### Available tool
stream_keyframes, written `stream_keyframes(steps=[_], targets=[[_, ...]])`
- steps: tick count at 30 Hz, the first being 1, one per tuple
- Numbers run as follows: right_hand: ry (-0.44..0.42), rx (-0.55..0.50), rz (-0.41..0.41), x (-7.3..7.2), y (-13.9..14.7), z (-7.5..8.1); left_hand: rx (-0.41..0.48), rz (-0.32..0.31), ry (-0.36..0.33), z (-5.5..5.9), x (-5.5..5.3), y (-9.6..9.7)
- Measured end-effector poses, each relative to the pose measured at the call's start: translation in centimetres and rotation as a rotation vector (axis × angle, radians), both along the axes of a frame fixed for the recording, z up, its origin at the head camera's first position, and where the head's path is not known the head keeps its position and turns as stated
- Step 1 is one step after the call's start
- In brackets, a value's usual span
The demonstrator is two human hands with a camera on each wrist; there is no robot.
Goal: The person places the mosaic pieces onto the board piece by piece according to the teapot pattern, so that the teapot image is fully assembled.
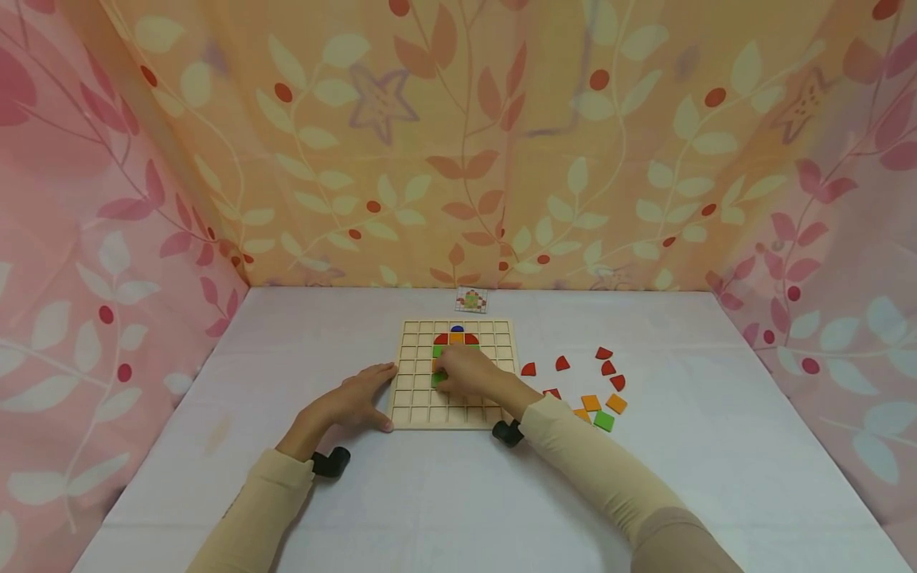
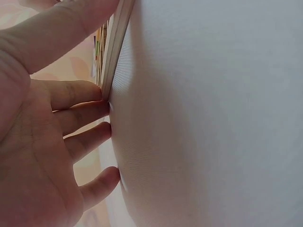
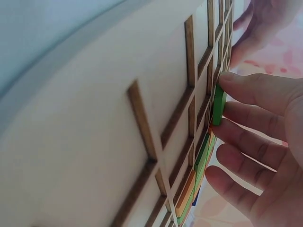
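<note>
A wooden grid board (image 1: 423, 415) lies on the white table. My left hand (image 1: 351, 402) touches its left edge, thumb and fingers extended; in the left wrist view the fingertips (image 2: 105, 92) meet the board's side and the cloth. Over the board's middle, my right hand (image 1: 469, 370) pinches a green square tile (image 3: 218, 105) between thumb and fingers, at the grid's surface. Whether it sits fully in a cell I cannot tell. Above that hand are a blue half-round piece (image 1: 457, 329), an orange square (image 1: 457, 339) and red quarter-round pieces (image 1: 441, 340). The hand hides part of the pattern.
Right of the board lie several loose red quarter-round pieces (image 1: 562, 364), orange squares (image 1: 591, 403) and a green square (image 1: 604, 421). A small pattern card (image 1: 471, 300) lies behind the board. Patterned cloth walls (image 1: 308, 199) enclose the table's back and sides.
</note>
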State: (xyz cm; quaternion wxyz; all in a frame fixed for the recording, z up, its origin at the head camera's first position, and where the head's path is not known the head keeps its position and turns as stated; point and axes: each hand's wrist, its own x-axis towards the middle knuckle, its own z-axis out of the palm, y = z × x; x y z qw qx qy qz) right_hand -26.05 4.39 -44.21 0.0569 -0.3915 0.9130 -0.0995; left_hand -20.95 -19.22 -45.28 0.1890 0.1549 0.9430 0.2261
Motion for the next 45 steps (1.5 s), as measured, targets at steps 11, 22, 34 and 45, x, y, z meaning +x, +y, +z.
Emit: stream_keyframes(steps=[11,22,34,45], targets=[[-0.008,-0.003,-0.02,0.3,-0.1,0.3,0.0,0.013,-0.003,-0.1,0.0,0.1],[-0.086,-0.063,-0.058,0.0,1.5,0.5,-0.005,0.036,-0.013,-0.1,0.1,0.4],[-0.104,-0.099,-0.217,1.0,9.5,1.5,-0.01,0.027,-0.015,-0.2,0.3,0.5],[-0.198,-0.099,-0.375,2.4,16.6,1.8,-0.017,0.017,0.002,0.0,0.2,0.2]])
